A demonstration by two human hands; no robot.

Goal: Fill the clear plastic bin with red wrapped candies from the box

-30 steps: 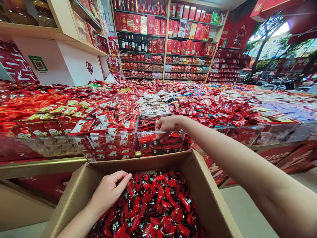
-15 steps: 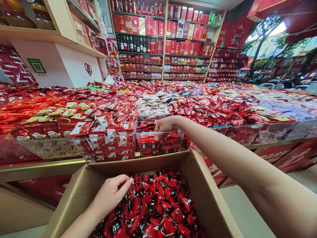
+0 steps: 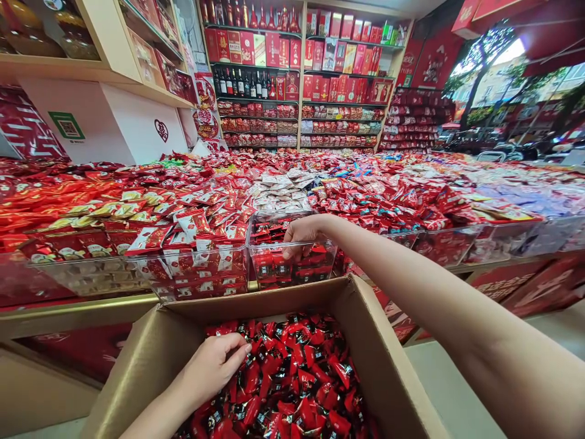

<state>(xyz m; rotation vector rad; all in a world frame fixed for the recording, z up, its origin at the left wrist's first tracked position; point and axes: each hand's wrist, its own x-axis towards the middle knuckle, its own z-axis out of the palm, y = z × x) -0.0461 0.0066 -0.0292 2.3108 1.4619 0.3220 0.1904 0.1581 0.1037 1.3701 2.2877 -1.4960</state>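
Right hand [image 3: 299, 235], grip unclear, seemingly arranging packed sweets [image 3: 272, 269] beneath its fingers in the clear bin [image 3: 260, 246]; left hand [image 3: 214, 363] pinches narrow, contents unclear, above loose sweets [image 3: 292, 384]. Next calls for gentle placing.

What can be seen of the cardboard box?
The cardboard box is brown, upright and open-topped, its far wall just before the clear bins. The far and side walls show; the near side is out of frame. Red-and-black wrapped pieces lie inside, below the rim. The left hand is inside; wall contact is unclear.
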